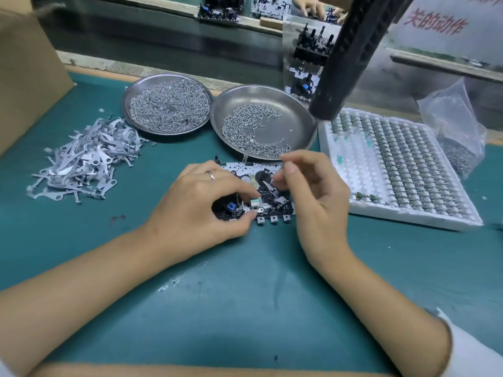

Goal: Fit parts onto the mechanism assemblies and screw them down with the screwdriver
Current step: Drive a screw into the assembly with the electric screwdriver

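Here's the mechanism [255, 194] lying flat on the green worktop [245, 295], just in front of the near metal dish, its long axis running left to right across the view, with a row of small metal tabs along the edge facing the person. The left hand [201, 202] sits over its left end, ring on one finger, thumb and forefinger pinching a small part with a green top [255, 202] right against the assembly. The right hand [313, 186] hovers over the right end, fingers curled, thumb and forefinger tips drawn together; whether anything is between them is too small to make out. Much of the mechanism is hidden beneath both hands.

Behind it, a dish of screws [265, 123], and to its left a dish of tiny springs [167, 104]. A loose heap of flat grey metal levers [84, 159] lies further left. On the right, a white tray [402, 170] holds rows of small parts, a plastic bag [457, 131] at its far corner. A black screwdriver body [351, 55] hangs in from above, its tip out of sight behind its own barrel. More assemblies [310, 58] stand at the back, blurred
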`<state>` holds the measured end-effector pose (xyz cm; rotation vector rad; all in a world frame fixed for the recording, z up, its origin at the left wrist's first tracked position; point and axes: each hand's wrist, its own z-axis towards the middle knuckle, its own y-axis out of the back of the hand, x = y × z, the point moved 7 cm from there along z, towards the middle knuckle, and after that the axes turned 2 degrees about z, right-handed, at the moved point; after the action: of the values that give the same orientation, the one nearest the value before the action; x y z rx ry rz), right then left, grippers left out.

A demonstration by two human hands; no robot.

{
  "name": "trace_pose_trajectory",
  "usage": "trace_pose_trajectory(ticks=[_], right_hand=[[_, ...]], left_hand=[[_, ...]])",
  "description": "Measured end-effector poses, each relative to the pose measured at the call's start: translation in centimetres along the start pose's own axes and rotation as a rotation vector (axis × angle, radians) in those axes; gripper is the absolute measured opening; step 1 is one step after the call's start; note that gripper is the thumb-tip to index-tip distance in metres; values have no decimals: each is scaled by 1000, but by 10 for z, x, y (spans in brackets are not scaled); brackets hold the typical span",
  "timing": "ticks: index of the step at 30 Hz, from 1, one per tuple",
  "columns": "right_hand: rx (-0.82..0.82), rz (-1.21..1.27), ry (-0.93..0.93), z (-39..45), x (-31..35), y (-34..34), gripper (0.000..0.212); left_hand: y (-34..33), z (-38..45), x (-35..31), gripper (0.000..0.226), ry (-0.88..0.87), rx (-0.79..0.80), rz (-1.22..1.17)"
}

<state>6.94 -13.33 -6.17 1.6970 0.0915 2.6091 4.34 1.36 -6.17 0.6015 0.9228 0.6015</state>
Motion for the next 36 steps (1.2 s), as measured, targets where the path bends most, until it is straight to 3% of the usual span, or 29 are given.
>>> trace_pose_trajectory(ticks=[6,26,36], right_hand=[[61,-16,-46,0,-5,-4,13],[-1,-10,-254,6,-23,2,24],[10,-79,-224,5,-19,-1,27]], left_hand=[[2,1,-2,20,6,-12,-21],[0,1,-4,18,-47,-22,-93],[0,0,-6,17,-40,-49,-104]])
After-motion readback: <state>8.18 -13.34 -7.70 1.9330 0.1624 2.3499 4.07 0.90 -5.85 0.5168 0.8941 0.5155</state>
